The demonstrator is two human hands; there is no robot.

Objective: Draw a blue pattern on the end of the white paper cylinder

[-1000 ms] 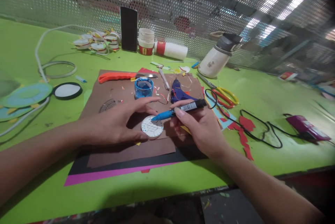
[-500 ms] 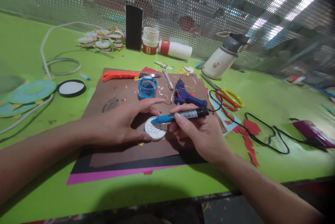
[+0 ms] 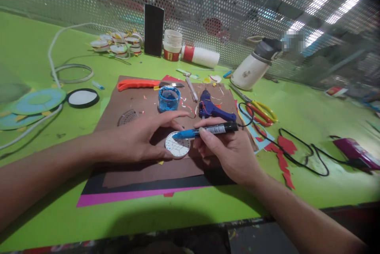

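White disc [image 3: 179,149], marked with lines and blue dots, lies flat on brown sheet [image 3: 130,175], between the hands, just off left thumb. Left hand [image 3: 139,135]: half open, C-shape around disc's left side. Thumb tip at near-left rim, forefinger stretched out beyond far rim, wide gap between. Can't tell if the other fingertips touch. Right hand [image 3: 230,143]: closed in a pen grip on blue marker [image 3: 192,132], thumb along barrel, tip pointing left over disc. Tip contact unclear. Forearms angle in from both sides, back of left hand up, right hand tipped thumb-side up. Blue jar [image 3: 168,104] just beyond left forefinger. Glue gun [image 3: 214,108] just beyond right hand, scissors [image 3: 260,114] farther out to its right. Orange-handled knife [image 3: 139,84] beyond left hand, farther than jar.
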